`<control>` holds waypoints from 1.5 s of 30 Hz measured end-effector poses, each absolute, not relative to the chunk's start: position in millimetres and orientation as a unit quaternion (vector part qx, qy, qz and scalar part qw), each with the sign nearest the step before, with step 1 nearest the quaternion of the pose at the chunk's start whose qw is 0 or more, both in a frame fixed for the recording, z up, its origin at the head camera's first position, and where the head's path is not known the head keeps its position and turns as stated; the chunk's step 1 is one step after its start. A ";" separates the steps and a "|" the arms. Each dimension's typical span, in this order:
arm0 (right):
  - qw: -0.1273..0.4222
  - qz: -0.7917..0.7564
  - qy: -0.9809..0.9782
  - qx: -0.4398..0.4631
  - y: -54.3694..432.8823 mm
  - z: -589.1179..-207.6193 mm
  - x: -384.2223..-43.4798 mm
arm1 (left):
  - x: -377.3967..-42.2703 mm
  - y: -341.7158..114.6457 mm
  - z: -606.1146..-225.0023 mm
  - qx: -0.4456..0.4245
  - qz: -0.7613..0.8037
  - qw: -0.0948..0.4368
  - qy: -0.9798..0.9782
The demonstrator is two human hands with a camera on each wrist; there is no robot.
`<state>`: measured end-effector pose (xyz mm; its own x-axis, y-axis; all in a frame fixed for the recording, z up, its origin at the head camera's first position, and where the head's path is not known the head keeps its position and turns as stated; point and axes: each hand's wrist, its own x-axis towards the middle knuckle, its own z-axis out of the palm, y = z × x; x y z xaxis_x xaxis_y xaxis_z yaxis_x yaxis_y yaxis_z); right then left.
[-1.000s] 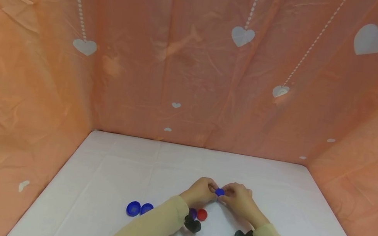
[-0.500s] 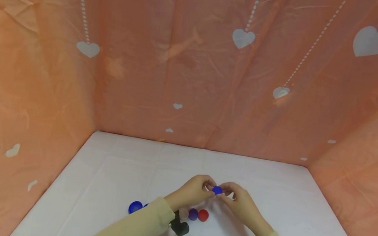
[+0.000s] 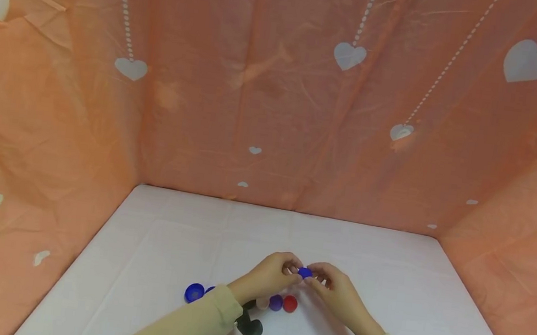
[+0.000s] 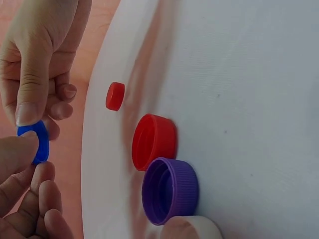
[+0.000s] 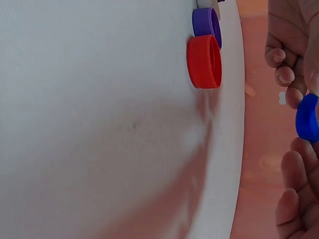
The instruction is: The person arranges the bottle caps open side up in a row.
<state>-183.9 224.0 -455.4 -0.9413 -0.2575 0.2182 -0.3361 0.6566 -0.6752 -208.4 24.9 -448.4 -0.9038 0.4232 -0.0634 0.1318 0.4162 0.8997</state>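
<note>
A blue bottle cap (image 3: 305, 272) is held up off the table between my two hands. My left hand (image 3: 266, 276) pinches its left edge between thumb and fingers. From the other side my right hand (image 3: 341, 294) pinches it too; in the left wrist view, the right thumb and fingertips meet the cap's upper edge. Below the hands, a red cap (image 4: 154, 142), a purple cap (image 4: 170, 191) and a whitish cap (image 4: 193, 229) stand in a row. A smaller red cap (image 4: 115, 96) lies farther off and is hidden in the head view.
Left of my left forearm lies another blue cap (image 3: 194, 293), with a further blue one (image 3: 211, 289) mostly covered by the sleeve. A white cloth covers the table (image 3: 181, 235). Orange sheets with hearts (image 3: 285, 108) wall the back and sides. Dark camera mounts (image 3: 249, 327) jut from both wrists.
Both hands have shifted slightly left, with the blue cap between them. My left forearm has moved left, uncovering the whitish and purple caps and covering more of a blue one.
</note>
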 end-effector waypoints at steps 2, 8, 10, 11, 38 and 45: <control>0.049 0.386 -0.908 0.156 223.7 -454.9 -183.8 | -207.4 24.9 -447.7 0.164 0.514 0.142 0.830; 0.054 0.393 -0.908 0.137 222.5 -455.0 -183.8 | -207.5 23.6 -448.5 0.171 0.512 0.134 0.831; 0.059 0.394 -0.908 0.134 222.2 -455.1 -183.9 | -207.9 23.2 -449.3 0.174 0.517 0.131 0.828; 0.060 0.394 -0.907 0.133 222.3 -455.1 -184.0 | -208.3 23.2 -449.9 0.175 0.520 0.129 0.826; 0.052 0.396 -0.902 0.165 224.1 -457.0 -182.1 | -206.0 23.8 -451.1 0.161 0.532 0.133 0.821; 0.049 0.397 -0.898 0.184 224.7 -457.9 -181.5 | -207.3 23.2 -455.6 0.172 0.532 0.129 0.819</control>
